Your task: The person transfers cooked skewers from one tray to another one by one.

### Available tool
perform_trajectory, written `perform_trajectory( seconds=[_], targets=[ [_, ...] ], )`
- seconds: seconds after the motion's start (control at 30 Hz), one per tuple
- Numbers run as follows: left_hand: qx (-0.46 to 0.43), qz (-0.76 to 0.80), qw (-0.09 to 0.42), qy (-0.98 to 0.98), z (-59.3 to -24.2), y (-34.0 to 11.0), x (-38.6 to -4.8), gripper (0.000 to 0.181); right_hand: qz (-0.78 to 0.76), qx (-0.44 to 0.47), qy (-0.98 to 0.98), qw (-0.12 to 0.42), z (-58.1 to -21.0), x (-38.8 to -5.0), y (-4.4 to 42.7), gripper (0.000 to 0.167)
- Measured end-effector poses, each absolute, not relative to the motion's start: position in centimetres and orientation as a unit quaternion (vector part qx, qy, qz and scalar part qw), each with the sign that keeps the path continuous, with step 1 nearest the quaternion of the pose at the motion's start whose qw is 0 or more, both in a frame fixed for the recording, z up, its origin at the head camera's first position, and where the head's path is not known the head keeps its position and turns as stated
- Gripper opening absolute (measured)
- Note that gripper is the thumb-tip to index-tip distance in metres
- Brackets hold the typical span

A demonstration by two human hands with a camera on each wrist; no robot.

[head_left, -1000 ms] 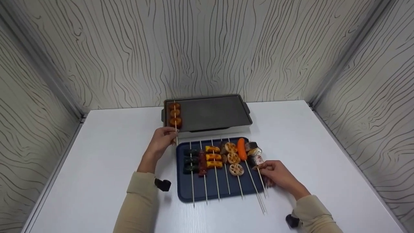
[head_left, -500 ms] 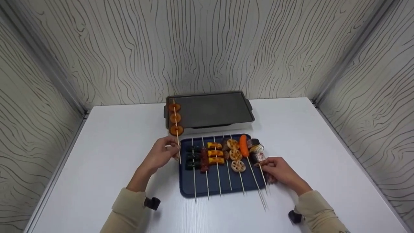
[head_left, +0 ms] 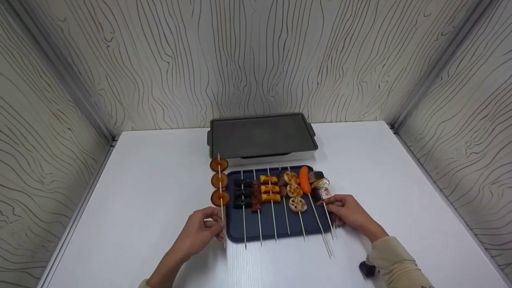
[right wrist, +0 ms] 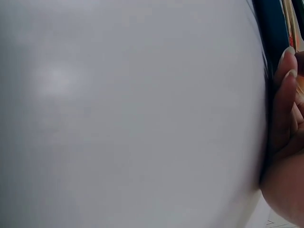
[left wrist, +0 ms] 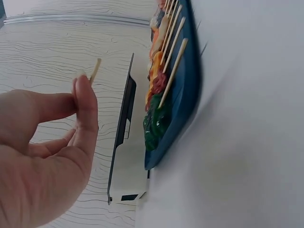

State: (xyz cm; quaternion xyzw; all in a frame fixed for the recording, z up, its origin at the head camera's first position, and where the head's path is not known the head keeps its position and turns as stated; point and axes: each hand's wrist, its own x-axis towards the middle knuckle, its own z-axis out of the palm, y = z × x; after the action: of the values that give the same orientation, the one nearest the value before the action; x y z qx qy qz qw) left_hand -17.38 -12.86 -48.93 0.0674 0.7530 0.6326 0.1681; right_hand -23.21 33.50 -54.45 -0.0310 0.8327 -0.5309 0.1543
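Observation:
My left hand point(head_left: 202, 232) pinches the stick of a skewer with three round orange-brown slices point(head_left: 219, 181), held just left of the blue tray point(head_left: 236, 228). In the left wrist view, the stick's end point(left wrist: 96, 69) shows beyond the thumb and fingers. At the tray's right edge my right hand point(head_left: 348, 212) pinches the stick of a skewer with silvery and dark chunks point(head_left: 321, 194), close under its food. The right wrist view shows those fingers point(right wrist: 285, 99) beside the tray's side; their contact is partly hidden.
The tray holds several skewers: dark green pieces point(head_left: 243, 193), red meat point(head_left: 256, 196), yellow pieces point(head_left: 270, 189), lotus root slices point(head_left: 297, 204) and an orange sausage point(head_left: 305, 180). Behind it stands a dark griddle plate point(head_left: 262, 136). Patterned walls point(head_left: 256, 60) enclose the white table point(head_left: 152, 172).
My left hand has drawn the skewer of orange-brown slices off the griddle plate and toward me, to the left side of the tray. The right hand stays at the tray's right edge.

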Motion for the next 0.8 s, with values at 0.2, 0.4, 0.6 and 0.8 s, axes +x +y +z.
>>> perform_trajectory(
  seconds=[0.2, 0.4, 0.6, 0.8],
  targets=[
    [0.054, 0.629, 0.205, 0.748, -50.5, -12.6, -16.2, 0.022, -0.532, -0.027, 0.83, 0.167, -54.8, -23.3, 33.7, 0.027],
    [0.062, 0.624, 0.201, 0.752, -51.3, -12.0, -16.7, 0.017, -0.53, -0.03, 0.833, 0.157, -54.4, -23.4, 33.4, 0.025],
    [0.068, 0.604, 0.194, 0.77, -51.8, -11.1, -17.5, 0.015, -0.523, -0.029, 0.837, 0.156, -53.6, -23.3, 33.2, 0.025],
    [0.076, 0.585, 0.196, 0.783, -52.0, -10.8, -17.8, 0.013, -0.522, -0.023, 0.839, 0.155, -54.4, -23.4, 33.5, 0.025]
  ],
)
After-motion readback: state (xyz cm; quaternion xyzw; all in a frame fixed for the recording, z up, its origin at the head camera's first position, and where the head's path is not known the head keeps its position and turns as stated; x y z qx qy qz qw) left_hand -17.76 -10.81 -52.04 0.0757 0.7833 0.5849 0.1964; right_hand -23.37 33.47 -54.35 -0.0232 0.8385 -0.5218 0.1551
